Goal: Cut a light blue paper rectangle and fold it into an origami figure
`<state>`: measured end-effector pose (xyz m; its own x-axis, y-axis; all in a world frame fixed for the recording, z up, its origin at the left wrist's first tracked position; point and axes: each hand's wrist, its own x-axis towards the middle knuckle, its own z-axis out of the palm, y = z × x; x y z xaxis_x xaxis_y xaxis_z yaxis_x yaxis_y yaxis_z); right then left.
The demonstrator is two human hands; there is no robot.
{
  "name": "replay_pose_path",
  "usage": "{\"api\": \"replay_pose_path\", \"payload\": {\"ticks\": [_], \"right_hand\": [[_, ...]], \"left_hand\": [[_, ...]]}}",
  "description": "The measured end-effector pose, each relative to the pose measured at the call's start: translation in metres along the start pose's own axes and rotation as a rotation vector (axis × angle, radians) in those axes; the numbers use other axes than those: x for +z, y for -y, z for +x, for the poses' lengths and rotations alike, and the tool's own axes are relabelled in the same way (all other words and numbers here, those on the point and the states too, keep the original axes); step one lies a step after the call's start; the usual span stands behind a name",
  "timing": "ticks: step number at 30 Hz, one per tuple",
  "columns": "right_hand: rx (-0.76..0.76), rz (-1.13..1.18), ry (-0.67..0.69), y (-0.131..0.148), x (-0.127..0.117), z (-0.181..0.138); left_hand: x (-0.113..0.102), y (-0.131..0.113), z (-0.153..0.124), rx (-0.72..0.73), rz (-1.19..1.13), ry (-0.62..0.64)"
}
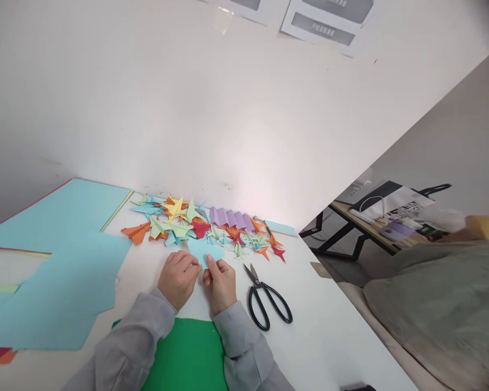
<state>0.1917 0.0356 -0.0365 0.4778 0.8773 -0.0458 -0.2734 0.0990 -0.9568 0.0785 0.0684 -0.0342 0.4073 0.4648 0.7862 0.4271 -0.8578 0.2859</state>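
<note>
A small piece of light blue paper (pixel 206 250) is held up between my two hands, in front of a heap of folded paper. My right hand (pixel 220 282) pinches its lower edge, thumb on top. My left hand (pixel 180 278) has its fingers closed at the paper's lower left edge, and its fingertips are partly hidden. Black-handled scissors (pixel 264 298) lie slightly spread on the table to the right of my right hand. Beneath my forearms is a green sheet (pixel 187 355).
Folded paper shapes in several colours, including an orange plane (pixel 136 233) and a purple pleated strip (pixel 230 218), line the wall. Large light blue sheets (pixel 73 293) cover the table's left. A grey cushion (pixel 436 298) and a low table with bags (pixel 395 203) stand at the right.
</note>
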Motion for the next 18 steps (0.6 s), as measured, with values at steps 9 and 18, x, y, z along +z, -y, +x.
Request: {"api": "replay_pose_path", "payload": {"ticks": [9,18], "right_hand": [[-0.163,-0.023,-0.118,-0.005,-0.011,0.006],[-0.045,0.007,0.129,-0.001,-0.004,-0.001]], "left_hand": [[0.003,0.001,0.009,-1.028,-0.986,-0.282],[-0.010,0.009,0.014,-1.160,-1.198,0.037]]}}
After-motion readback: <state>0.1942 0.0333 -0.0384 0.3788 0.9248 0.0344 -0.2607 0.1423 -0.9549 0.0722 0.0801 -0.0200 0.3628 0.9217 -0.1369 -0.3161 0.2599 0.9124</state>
